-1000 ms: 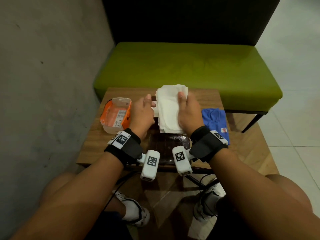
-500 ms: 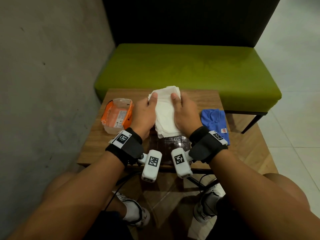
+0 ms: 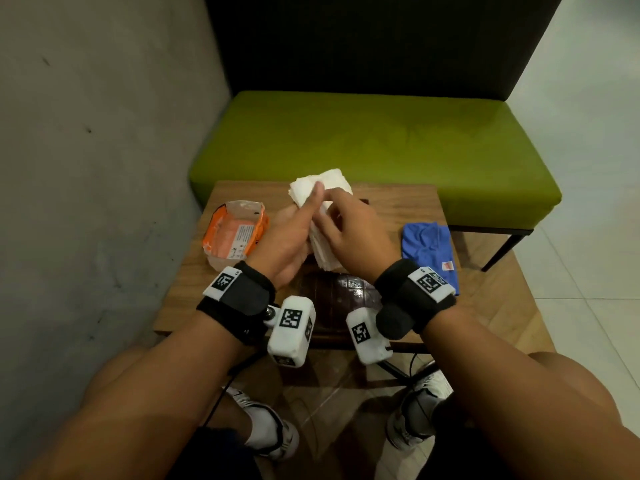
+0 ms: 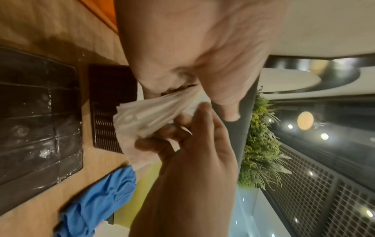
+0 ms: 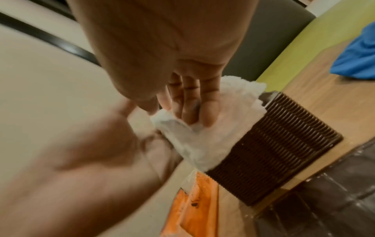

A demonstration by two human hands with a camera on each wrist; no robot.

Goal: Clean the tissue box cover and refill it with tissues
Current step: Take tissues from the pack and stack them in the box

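A stack of white tissues (image 3: 333,184) is lifted over the wooden table (image 3: 398,206), held between both hands. My left hand (image 3: 304,211) grips it from the left, thumb laid across the top. My right hand (image 3: 333,210) holds the right side, and its fingers (image 5: 192,104) press into the tissues (image 5: 202,137). In the left wrist view the tissues (image 4: 146,115) are squeezed between both hands. Below them stands the brown woven tissue box cover (image 5: 276,152). Its dark tiled panel (image 3: 341,297) lies nearer to me.
An opened orange tissue packet (image 3: 235,233) lies at the table's left. A folded blue cloth (image 3: 431,245) lies at the right. A green bench (image 3: 381,143) stands behind the table, and a grey wall (image 3: 86,168) runs close on the left.
The hands have closed in on the tissue stack. The left thumb has slid over its top and the right fingers now meet it. The stack is narrower between them and tilted.
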